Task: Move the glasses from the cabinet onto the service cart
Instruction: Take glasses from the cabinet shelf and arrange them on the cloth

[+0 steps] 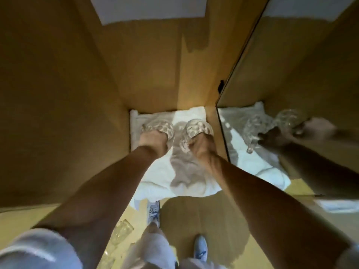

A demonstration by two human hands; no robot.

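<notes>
Head view: both bare arms reach into a wooden cabinet.
Left hand: fingers curled round the left glass.
Right hand: fingers wrapped round the right glass.
Look of both: clear, with a faceted cut pattern, side by side but apart.
Place: inside the cabinet, over a rumpled white cloth; contact with it cannot be told.
Mirrored panel: at right, reflecting them.
Lower left: blurred clear glassware.

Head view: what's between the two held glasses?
Only shadowed white towel between left glass and right glass; nothing stands there. Head view.
</notes>
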